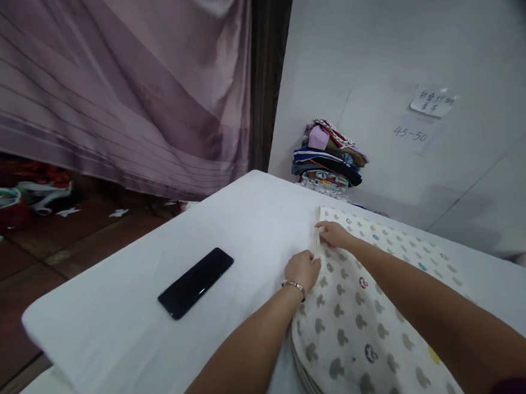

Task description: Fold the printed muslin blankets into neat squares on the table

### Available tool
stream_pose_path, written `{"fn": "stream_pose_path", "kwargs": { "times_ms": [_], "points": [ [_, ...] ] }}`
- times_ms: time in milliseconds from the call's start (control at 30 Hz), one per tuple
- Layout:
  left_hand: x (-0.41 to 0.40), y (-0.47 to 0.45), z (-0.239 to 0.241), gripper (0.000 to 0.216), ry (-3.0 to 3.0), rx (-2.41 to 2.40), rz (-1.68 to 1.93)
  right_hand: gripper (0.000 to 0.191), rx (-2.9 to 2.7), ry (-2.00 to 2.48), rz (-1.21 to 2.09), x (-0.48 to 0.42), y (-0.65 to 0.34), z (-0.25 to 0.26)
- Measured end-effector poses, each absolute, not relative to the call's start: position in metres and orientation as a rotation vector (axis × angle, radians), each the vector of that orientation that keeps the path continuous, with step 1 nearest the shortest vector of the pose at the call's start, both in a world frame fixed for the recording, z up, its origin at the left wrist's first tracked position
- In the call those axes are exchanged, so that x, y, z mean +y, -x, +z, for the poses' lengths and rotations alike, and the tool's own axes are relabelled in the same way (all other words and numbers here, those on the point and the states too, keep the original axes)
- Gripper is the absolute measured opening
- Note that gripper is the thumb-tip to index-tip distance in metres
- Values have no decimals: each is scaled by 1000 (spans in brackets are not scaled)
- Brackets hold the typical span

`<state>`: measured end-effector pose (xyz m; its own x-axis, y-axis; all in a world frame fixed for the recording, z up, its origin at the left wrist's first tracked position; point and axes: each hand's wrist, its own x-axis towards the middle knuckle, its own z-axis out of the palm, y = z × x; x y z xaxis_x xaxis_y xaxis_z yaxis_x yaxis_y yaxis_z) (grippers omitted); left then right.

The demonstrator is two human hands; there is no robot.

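A cream cloth (357,328) printed with grey mushroom-like shapes and a few coloured ones lies in layers on the white-covered table (143,349). My left hand (303,270), with a bracelet at the wrist, is closed on the cloth's left edge. A little farther off, my right hand (333,234) pinches the same edge near its far corner. Between the two hands the edge is bunched into several folds. Part of the cloth lies hidden under my right forearm.
A black phone (196,283) lies on the table to the left. Folded clothes (327,156) are stacked by the white wall (371,63), which carries a handwritten note (432,102). A purple curtain (147,91) hangs behind the table; bags (2,206) sit on the floor at left.
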<state>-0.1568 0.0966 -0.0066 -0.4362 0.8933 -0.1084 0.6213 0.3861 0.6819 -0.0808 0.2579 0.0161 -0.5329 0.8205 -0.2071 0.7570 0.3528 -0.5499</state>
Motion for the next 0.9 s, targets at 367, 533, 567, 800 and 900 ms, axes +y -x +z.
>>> {"fn": "stream_pose_path", "kwargs": {
  "times_ms": [367, 533, 567, 800, 900],
  "points": [
    [97, 157, -4, 27, -1301, 2184, 779, 18, -2829, 1223, 363, 263, 69, 15],
    [96, 157, -4, 27, -1289, 2184, 771, 20, -2957, 1125, 203, 266, 67, 13],
    [96, 157, -4, 26, -1291, 2183, 771, 20, -2987, 1105, 173, 267, 67, 14],
    [96, 157, -4, 26, -1303, 2185, 761, 19, -3183, 967, -13, 272, 72, 21],
    [96, 157, -4, 27, -1308, 2187, 749, 22, -3228, 932, -80, 273, 77, 22]
  ]
}}
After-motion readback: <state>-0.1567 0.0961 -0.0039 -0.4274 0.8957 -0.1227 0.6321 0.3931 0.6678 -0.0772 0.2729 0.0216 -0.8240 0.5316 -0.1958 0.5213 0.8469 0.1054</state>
